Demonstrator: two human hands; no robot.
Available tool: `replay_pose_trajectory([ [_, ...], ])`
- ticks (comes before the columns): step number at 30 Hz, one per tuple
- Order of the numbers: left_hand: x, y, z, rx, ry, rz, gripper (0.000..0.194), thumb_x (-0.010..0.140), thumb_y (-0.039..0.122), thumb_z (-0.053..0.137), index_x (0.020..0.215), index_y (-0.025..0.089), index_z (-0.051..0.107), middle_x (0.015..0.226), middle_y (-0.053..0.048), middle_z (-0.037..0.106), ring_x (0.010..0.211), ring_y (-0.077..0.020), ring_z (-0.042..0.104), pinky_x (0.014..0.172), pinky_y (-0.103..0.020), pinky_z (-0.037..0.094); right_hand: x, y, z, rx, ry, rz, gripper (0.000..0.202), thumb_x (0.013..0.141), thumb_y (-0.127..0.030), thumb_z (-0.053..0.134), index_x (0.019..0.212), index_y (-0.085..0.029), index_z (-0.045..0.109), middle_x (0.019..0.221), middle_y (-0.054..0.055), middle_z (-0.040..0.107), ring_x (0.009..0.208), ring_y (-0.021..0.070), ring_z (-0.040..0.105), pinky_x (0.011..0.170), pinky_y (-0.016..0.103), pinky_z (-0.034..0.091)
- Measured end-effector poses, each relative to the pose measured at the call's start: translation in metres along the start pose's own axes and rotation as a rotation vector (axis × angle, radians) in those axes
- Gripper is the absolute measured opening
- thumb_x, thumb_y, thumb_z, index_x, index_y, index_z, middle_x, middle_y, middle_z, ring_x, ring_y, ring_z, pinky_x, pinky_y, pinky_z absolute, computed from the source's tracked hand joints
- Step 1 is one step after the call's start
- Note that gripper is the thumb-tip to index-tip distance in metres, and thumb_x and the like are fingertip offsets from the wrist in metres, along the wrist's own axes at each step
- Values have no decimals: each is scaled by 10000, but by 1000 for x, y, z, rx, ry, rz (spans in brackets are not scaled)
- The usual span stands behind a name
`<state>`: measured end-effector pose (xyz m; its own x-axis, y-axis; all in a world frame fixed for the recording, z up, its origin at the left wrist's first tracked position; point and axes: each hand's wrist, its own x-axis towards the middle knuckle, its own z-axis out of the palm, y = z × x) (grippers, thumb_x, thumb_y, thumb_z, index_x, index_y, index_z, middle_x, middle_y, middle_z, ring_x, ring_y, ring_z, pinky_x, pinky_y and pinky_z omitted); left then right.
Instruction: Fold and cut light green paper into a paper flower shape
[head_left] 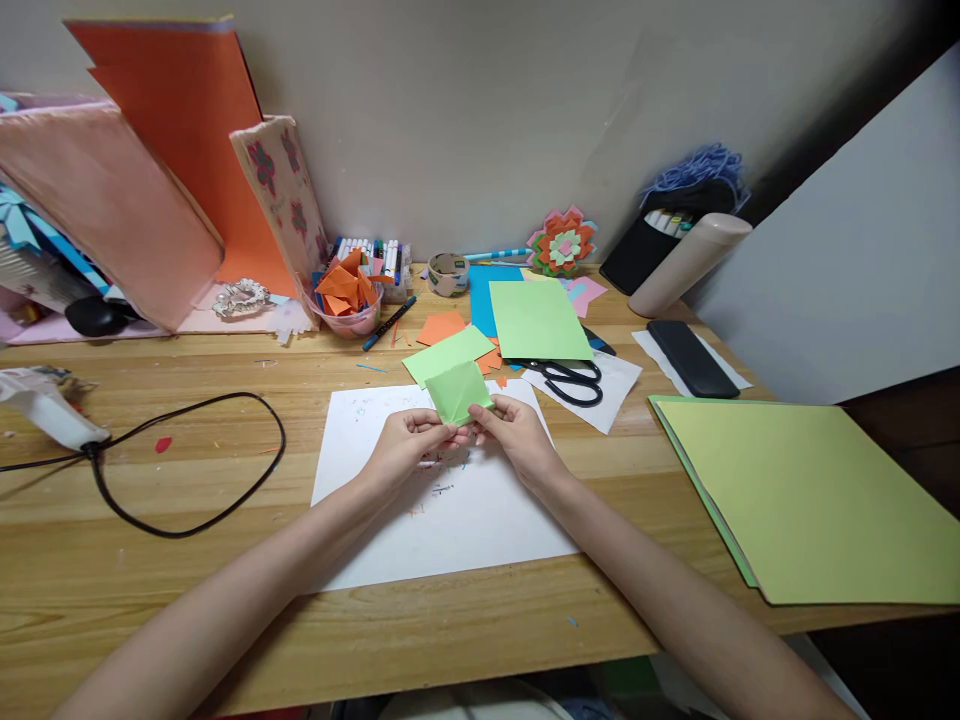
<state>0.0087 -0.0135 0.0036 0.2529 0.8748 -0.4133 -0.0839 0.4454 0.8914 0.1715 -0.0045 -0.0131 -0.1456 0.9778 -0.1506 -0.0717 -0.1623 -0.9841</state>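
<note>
A small square of light green paper with crease lines is held up between both hands. My left hand pinches its lower edge between thumb and fingers. At its lower right corner, my right hand grips it with the thumb on top. Beneath the hands lies a large white sheet strewn with small coloured scraps. Just beyond the held square are a green paper strip and a larger green sheet. Black-handled scissors rest partly under that sheet.
A white tool with a black cord lies left. At the back stand a tub of orange paper pieces, a tape roll and a layered paper flower. On the right are a black phone-like slab and yellow sheets.
</note>
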Motion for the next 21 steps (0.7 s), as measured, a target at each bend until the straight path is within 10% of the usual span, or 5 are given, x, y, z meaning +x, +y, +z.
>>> replay_pose_trajectory([
  [21, 2, 1, 0, 38, 14, -5, 342, 641, 408, 728, 767, 97, 663, 722, -82, 689, 601, -125, 613, 497, -196, 421, -2, -2, 6, 149, -56, 60, 246, 691, -369, 696, 773, -152, 612, 724, 19, 654, 648, 129, 630, 626, 250, 509],
])
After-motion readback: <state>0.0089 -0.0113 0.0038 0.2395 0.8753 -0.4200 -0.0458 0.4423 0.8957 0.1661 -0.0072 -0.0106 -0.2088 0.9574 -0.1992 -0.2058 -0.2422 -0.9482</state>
